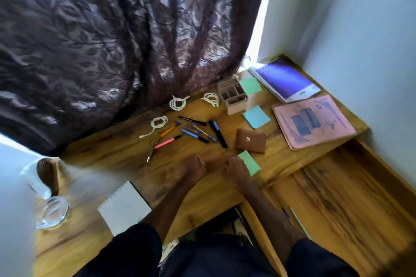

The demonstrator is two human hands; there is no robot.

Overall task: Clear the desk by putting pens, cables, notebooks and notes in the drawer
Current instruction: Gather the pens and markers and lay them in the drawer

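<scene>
Wood is under both my fists. My left hand (193, 167) and my right hand (235, 170) are curled up tight, side by side on the desk (126, 164), and I see nothing held in them. My right hand sits right by a green note (251, 165); I cannot tell if it touches the paper. Just past my knuckles the pens (198, 131) lie in a loose bunch. The pink pen (167, 140) and the orange pen (167, 131) slant from near-left to far-right. The black marker (218, 134) points away from me, tipped a bit left. A soft brown wallet (250, 141) sits right of them. White cables (177, 102), each wound in a ring, lie further back. A square blue note pad (256, 117) lies flat near a small box (233, 94). A pink notebook (314, 121) and a purple notebook (286, 81) lie far right. A white notepad (125, 207) with a wire spine lies by my left arm. The wooden drawer (337, 186) on my right is open, with a purple pen (286, 213) inside.
</scene>
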